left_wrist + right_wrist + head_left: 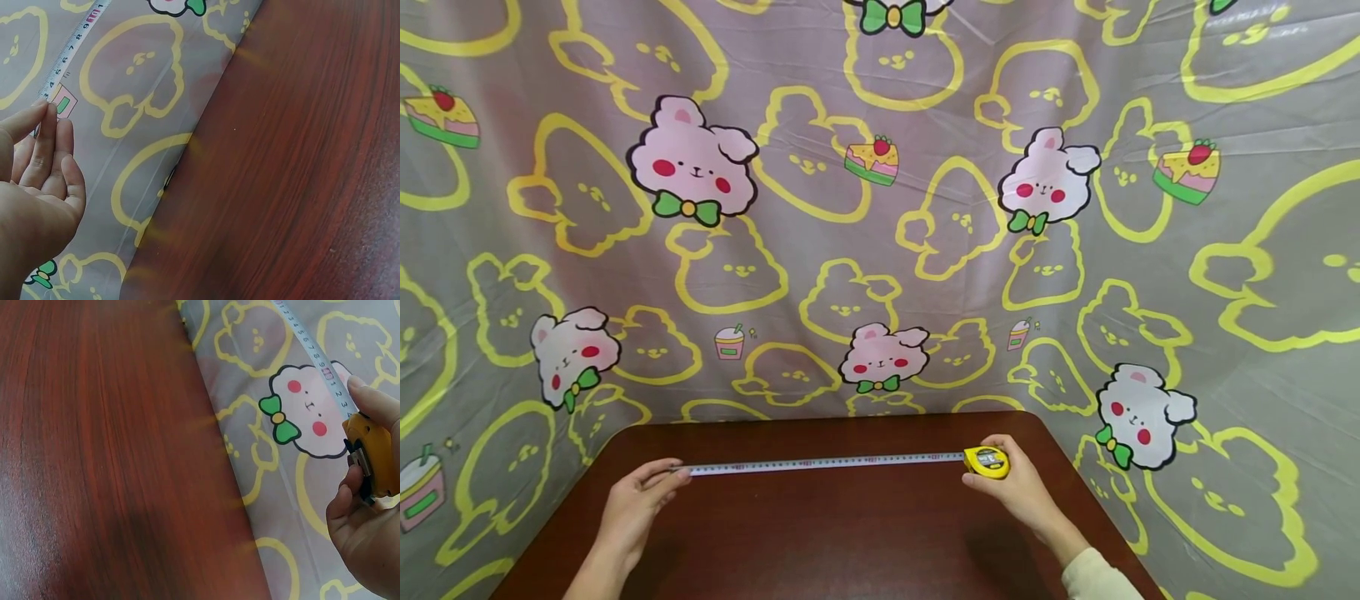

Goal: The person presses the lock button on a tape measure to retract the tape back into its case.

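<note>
A yellow tape measure (987,462) is gripped in my right hand (1017,485), its black clip side showing in the right wrist view. From its case a white blade (827,463) with printed numbers runs out to the left, nearly straight and level. Thumb and fingers of my left hand (634,505) pinch the blade's free end. In the left wrist view the left hand (44,169) covers the very tip of the blade (70,53). Both hands are held above the brown table (820,533), with the blade stretched between them.
The dark brown wooden table has rounded far corners. Around its back and sides hangs a grey curtain (820,333) printed with yellow outlines and white cartoon animals. The curtain stands close to the table's edges. A pale sleeve (1097,575) covers the right forearm.
</note>
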Tool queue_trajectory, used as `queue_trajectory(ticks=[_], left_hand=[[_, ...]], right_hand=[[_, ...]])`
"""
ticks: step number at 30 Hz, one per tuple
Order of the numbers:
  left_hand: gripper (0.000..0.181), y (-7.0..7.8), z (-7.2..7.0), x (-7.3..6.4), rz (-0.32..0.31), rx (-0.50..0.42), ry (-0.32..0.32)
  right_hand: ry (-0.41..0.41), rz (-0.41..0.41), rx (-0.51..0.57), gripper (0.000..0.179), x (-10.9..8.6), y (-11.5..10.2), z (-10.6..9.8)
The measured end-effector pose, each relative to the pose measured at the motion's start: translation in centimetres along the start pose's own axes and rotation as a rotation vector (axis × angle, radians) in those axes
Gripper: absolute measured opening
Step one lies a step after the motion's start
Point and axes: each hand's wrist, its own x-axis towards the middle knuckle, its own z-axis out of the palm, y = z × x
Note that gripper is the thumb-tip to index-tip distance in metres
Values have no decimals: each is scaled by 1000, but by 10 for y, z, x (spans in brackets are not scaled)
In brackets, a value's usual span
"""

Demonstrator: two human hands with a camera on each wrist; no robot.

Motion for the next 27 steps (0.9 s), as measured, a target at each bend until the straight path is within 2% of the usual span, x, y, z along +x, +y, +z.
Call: queue_trajectory(ticks=[5, 12, 27], left_hand=[[9, -1, 3, 0, -11, -6, -8], [7, -3, 8, 0, 12, 22, -27], [8, -5, 17, 1, -15, 43, -14]], right_hand=[[-4, -2, 3, 64, 2, 1, 3], [-1, -12, 13, 63, 2, 2, 8], [-11, -16, 27, 63, 2, -3, 17]])
